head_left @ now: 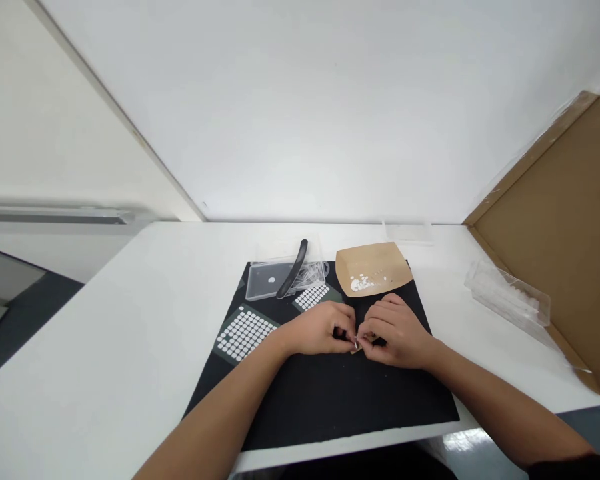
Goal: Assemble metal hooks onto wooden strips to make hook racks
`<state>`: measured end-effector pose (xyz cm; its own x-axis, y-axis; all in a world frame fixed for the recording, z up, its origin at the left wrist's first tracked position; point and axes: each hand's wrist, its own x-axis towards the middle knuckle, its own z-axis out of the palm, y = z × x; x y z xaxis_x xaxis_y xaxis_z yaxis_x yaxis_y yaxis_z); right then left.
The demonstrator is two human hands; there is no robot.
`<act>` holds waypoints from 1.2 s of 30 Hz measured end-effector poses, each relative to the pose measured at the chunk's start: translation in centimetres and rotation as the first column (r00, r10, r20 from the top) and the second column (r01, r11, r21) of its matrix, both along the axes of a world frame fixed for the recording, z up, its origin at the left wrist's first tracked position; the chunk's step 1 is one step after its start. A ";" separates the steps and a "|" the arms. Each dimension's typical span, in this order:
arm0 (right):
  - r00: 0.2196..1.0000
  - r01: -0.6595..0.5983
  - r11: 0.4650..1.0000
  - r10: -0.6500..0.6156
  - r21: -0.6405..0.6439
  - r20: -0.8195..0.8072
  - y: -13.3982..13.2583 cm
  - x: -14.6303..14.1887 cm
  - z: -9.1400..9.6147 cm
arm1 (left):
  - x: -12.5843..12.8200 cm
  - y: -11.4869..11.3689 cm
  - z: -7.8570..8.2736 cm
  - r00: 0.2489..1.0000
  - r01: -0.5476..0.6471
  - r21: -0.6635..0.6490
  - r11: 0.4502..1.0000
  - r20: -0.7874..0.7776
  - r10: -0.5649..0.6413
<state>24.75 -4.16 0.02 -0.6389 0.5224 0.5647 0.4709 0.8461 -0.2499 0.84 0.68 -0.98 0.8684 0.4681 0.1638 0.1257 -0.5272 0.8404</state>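
My left hand and my right hand meet over a black mat, fingertips almost touching. Between the pinched fingers shows a small silvery piece, too tiny to name. Both hands are closed on it, thumb against forefinger. A thin tan strip shows just under the fingertips, mostly covered by my right hand. Left of my left hand lies a sheet of white round dots, with a smaller dotted sheet behind. Beyond my right hand stands a tan paper tray holding loose white bits.
A clear plastic box with small clear parts sits at the mat's back left, a black curved handle-like tool across it. Another clear container stands at right beside a cardboard panel. A clear lid lies near the wall.
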 end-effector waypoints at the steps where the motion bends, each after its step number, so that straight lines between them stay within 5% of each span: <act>1: 1.000 0.001 1.000 -0.001 0.002 0.000 0.0 0.0 0.1 | 0.0 0.0 0.0 1.000 0.002 -0.003 1.000 0.010 -0.002; 17: 0.963 -0.059 0.987 0.018 0.146 0.267 -0.3 0.4 0.8 | 0.0 0.2 -0.3 1.000 -0.006 -0.035 0.999 -0.019 0.005; 36: 0.928 -0.067 0.984 0.000 0.167 0.373 -1.2 0.2 1.6 | 0.1 0.3 -0.6 1.000 -0.026 -0.061 0.998 -0.013 0.025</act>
<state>24.94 -5.33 1.67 -0.8351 0.4122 0.3643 0.4717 0.8773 0.0887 0.94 0.95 -1.61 0.8578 0.4990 0.1234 0.1494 -0.4716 0.8690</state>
